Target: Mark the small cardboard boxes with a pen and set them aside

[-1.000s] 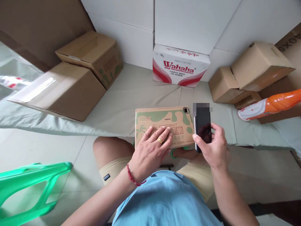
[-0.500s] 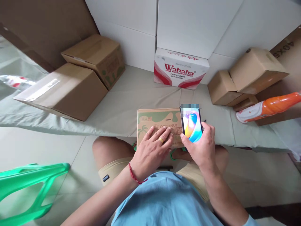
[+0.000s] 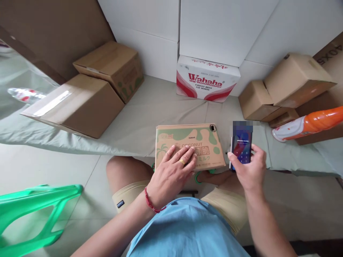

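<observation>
My left hand [image 3: 175,164] lies flat, fingers stretched, on top of a cardboard box [image 3: 211,142] printed with green shapes, a palm tree and the word COCONUT. A small dark, round-cornered hole or patch marks the box's far right corner. To the right of the box, my right hand [image 3: 248,167] grips a smartphone [image 3: 241,148] by its sides, screen up. The phone shows a dark lock screen with a number pad; its top part is pixelated. Apart from the box, the phone is held over the edge of the cloth-covered surface [image 3: 147,114].
A white and red Wahaha carton [image 3: 206,80] stands against the wall. Brown boxes are at the left [image 3: 80,103] and right [image 3: 297,82], with an orange bottle [image 3: 311,123] before the right ones. A green plastic stool [image 3: 40,214] stands on the floor at left.
My right hand has moved the phone to the right, off the box's corner, which now shows. The screen has gone from a bright wallpaper to a number pad. My left hand stays put.
</observation>
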Motion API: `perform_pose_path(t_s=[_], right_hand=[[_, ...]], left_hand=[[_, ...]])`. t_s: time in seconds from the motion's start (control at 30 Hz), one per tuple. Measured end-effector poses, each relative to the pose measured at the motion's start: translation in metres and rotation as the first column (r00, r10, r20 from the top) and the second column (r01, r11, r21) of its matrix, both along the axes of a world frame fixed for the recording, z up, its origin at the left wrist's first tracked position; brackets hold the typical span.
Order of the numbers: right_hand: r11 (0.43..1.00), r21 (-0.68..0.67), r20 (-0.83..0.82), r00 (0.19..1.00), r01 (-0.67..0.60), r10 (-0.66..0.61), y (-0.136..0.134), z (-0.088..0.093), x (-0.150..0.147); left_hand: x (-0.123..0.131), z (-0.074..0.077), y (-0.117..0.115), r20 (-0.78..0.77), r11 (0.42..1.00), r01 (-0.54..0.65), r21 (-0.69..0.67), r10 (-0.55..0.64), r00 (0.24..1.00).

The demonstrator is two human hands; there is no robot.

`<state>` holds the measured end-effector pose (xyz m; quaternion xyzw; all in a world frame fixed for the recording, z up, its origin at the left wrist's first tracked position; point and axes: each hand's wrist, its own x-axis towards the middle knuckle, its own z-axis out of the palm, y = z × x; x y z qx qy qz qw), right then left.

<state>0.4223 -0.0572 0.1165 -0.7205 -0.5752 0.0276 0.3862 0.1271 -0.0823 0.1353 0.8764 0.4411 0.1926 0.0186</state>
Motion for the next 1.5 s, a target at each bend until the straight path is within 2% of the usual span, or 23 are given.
perform_pose_path(t_s=[0.1,0.2,0.27,0.33,0.4,0.43,0.47,0.5,0.57,0.6,0.63,0.7,0.73,0.77,0.8,0.87,0.93,1.03,1.1,1.17,1.27,1.33,1.5], right_hand=[[0.985,-0.08,0.084,0.985,0.155,-0.148,0.007,-0.025,0.048],[0.935,-0.255,0.155,0.965,0.246,-0.212,0.013,-0.048,0.092],[0.885,-0.361,0.193,0.952,0.295,-0.239,0.017,-0.058,0.115],[0.841,-0.435,0.227,0.943,0.321,-0.243,0.021,-0.063,0.132],[0.806,-0.489,0.256,0.938,0.333,-0.232,0.027,-0.064,0.144],[0.789,-0.517,0.266,0.938,0.333,-0.222,0.031,-0.064,0.148],[0.768,-0.548,0.275,0.938,0.332,-0.21,0.035,-0.064,0.152],[0.745,-0.579,0.286,0.938,0.332,-0.195,0.039,-0.064,0.155],[0.72,-0.611,0.312,0.936,0.329,-0.163,0.044,-0.063,0.156],[0.734,-0.598,0.32,0.936,0.322,-0.149,0.045,-0.061,0.154],[0.772,-0.558,0.315,0.938,0.304,-0.142,0.045,-0.06,0.15],[0.882,-0.434,0.202,0.974,0.183,-0.102,0.039,-0.054,0.131],[0.925,-0.374,0.075,0.996,0.065,-0.04,0.034,-0.05,0.117],[0.944,-0.321,-0.087,0.995,-0.08,0.055,0.029,-0.045,0.101],[0.93,-0.271,-0.27,0.947,-0.249,0.175,0.024,-0.04,0.082],[0.838,-0.178,-0.547,0.76,-0.516,0.351,0.017,-0.031,0.043],[0.755,-0.129,-0.672,0.616,-0.643,0.41,0.014,-0.026,0.007],[0.694,-0.079,-0.792,0.468,-0.715,0.392,0.012,-0.028,-0.026],[0.691,-0.027,-0.857,0.373,-0.722,0.357,0.008,-0.033,-0.032],[0.697,-0.002,-0.891,0.317,-0.717,0.324,0.002,-0.037,-0.028],[0.674,-0.022,-0.912,0.291,-0.739,0.289,-0.009,-0.04,-0.018],[0.654,-0.044,-0.915,0.293,-0.755,0.277,-0.015,-0.039,-0.016],[0.625,-0.058,-0.915,0.292,-0.778,0.279,-0.015,-0.036,-0.03]], left_hand=[[-0.004,0.008,-0.001,0.11,1.0,0.016,-0.008,-0.015,0.994],[-0.015,0.021,-0.007,0.285,1.0,-0.016,0.025,0.008,0.958],[-0.026,0.025,-0.013,0.38,0.992,-0.111,0.062,0.08,0.922],[-0.041,0.021,-0.019,0.457,0.957,-0.287,0.038,0.239,0.857],[-0.056,0.006,-0.022,0.531,0.864,-0.488,-0.124,0.474,0.702],[-0.064,-0.004,-0.022,0.56,0.791,-0.553,-0.261,0.591,0.58],[-0.07,-0.015,-0.022,0.571,0.71,-0.558,-0.428,0.692,0.442],[-0.075,-0.026,-0.021,0.568,0.627,-0.506,-0.592,0.77,0.291],[-0.079,-0.044,-0.02,0.498,0.486,-0.265,-0.833,0.867,0.025],[-0.08,-0.051,-0.02,0.445,0.435,-0.131,-0.891,0.893,-0.063],[-0.078,-0.055,-0.02,0.397,0.397,-0.016,-0.918,0.911,-0.113],[-0.074,-0.057,-0.019,0.335,0.35,0.152,-0.924,0.935,-0.115],[-0.071,-0.055,-0.019,0.327,0.339,0.22,-0.915,0.941,-0.087],[-0.068,-0.052,-0.018,0.331,0.332,0.289,-0.898,0.942,-0.053],[-0.066,-0.048,-0.016,0.344,0.327,0.365,-0.872,0.939,-0.019],[-0.061,-0.041,-0.011,0.387,0.329,0.496,-0.803,0.922,0.015],[-0.056,-0.036,-0.005,0.435,0.368,0.548,-0.751,0.9,-0.009],[-0.048,-0.036,-0.003,0.468,0.436,0.489,-0.755,0.881,-0.063],[-0.046,-0.038,-0.01,0.47,0.436,0.481,-0.76,0.881,-0.055],[-0.048,-0.041,-0.022,0.469,0.416,0.538,-0.733,0.882,-0.044],[-0.059,-0.043,-0.043,0.475,0.396,0.618,-0.679,0.879,-0.042],[-0.066,-0.039,-0.052,0.493,0.394,0.614,-0.684,0.87,-0.008],[-0.074,-0.012,-0.055,0.519,0.422,0.437,-0.794,0.845,0.127]])
